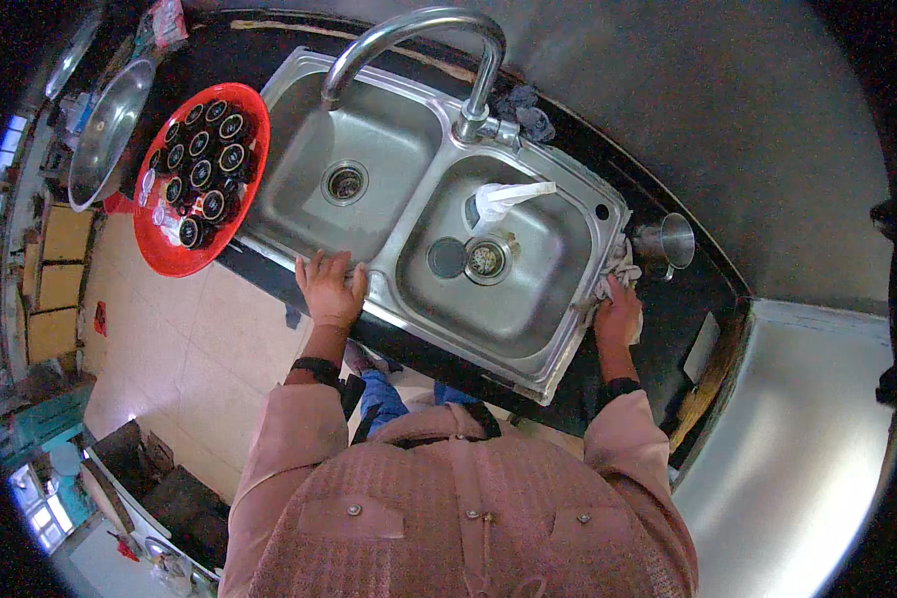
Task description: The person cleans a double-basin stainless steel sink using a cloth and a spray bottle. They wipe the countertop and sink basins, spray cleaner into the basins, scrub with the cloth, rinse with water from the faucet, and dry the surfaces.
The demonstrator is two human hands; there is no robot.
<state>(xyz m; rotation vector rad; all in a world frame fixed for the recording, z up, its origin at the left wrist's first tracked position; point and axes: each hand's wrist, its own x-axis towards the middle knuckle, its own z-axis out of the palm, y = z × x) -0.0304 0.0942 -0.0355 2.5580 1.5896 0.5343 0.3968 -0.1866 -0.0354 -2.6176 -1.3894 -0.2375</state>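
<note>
My left hand [332, 288] rests with spread fingers on the front rim of a stainless steel double sink [418, 198], by the divider, holding nothing. Beyond the sink's right edge, my right hand [617, 310] grips a crumpled grey cloth [619, 265]. In the right basin lie a white plastic piece with a long spout [504, 196], perhaps a pump head, and a dark round disc [447, 258] beside the drain strainer [487, 259]. A curved chrome faucet [426, 19] arches over the left basin, whose drain [344, 183] is visible.
To the left, a red oval tray [254, 187] holds several dark round-topped items. A large metal bowl [112, 134] is farther left. Behind the faucet lies a dark cloth [525, 112]. A metal cup [675, 241] stands right of the sink, near the wall.
</note>
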